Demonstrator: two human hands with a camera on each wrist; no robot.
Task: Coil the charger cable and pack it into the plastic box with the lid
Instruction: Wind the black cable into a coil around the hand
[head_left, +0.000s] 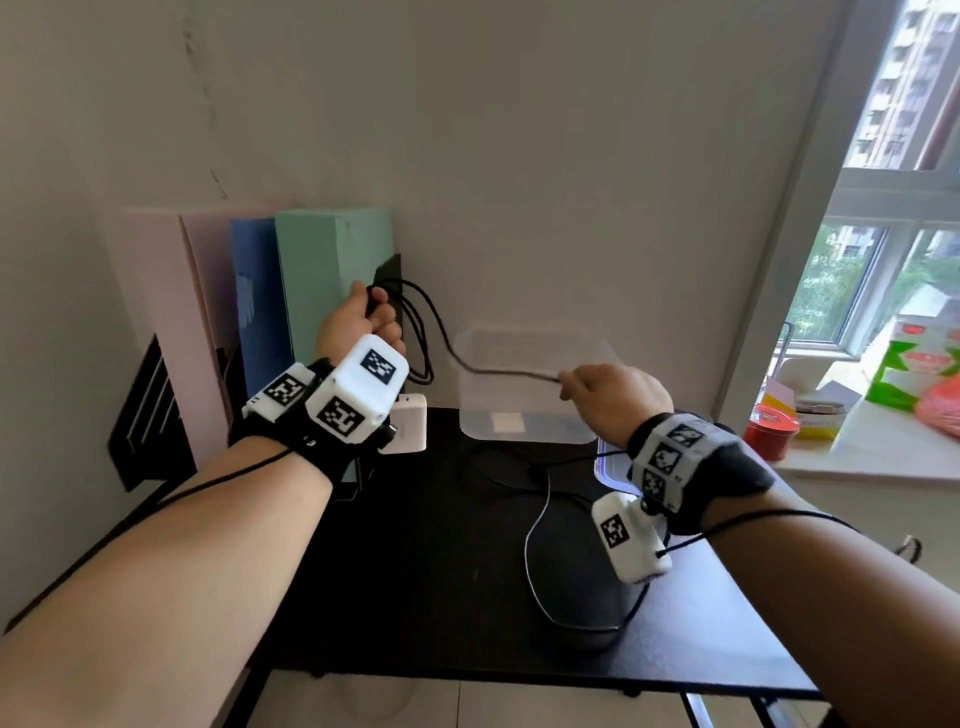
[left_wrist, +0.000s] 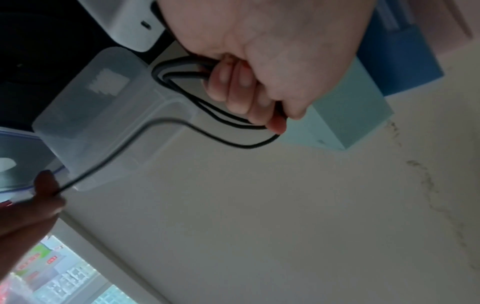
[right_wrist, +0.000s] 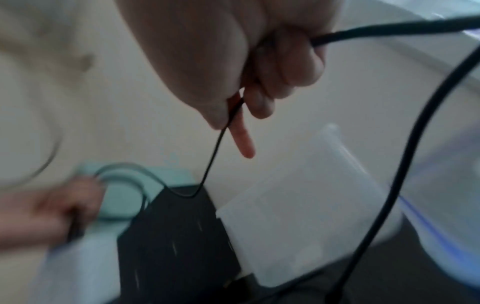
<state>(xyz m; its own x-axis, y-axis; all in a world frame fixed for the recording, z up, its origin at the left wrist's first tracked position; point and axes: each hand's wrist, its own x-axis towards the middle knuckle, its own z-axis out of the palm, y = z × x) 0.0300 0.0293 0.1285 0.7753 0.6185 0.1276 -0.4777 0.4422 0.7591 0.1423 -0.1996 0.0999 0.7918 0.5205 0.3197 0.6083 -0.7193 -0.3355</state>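
My left hand (head_left: 382, 312) is raised near the back wall and grips several loops of the black charger cable (head_left: 415, 332); its curled fingers (left_wrist: 233, 92) close round the coil (left_wrist: 182, 72). From there the cable runs right to my right hand (head_left: 569, 387), which pinches it above the clear plastic box (head_left: 530, 421). In the right wrist view the cable (right_wrist: 215, 154) passes between thumb and fingers (right_wrist: 259, 102). More cable (head_left: 535, 519) lies loose on the black table (head_left: 415, 571). A white charger brick (head_left: 410, 431) hangs under my left wrist. The blue-rimmed lid (head_left: 605, 467) lies right of the box.
Pink, blue and teal folders (head_left: 332, 270) stand against the wall at the back left. A windowsill (head_left: 857, 441) at the right carries a red tin (head_left: 771, 431) and green packaging (head_left: 914, 374). The table's front edge (head_left: 519, 680) is close to me.
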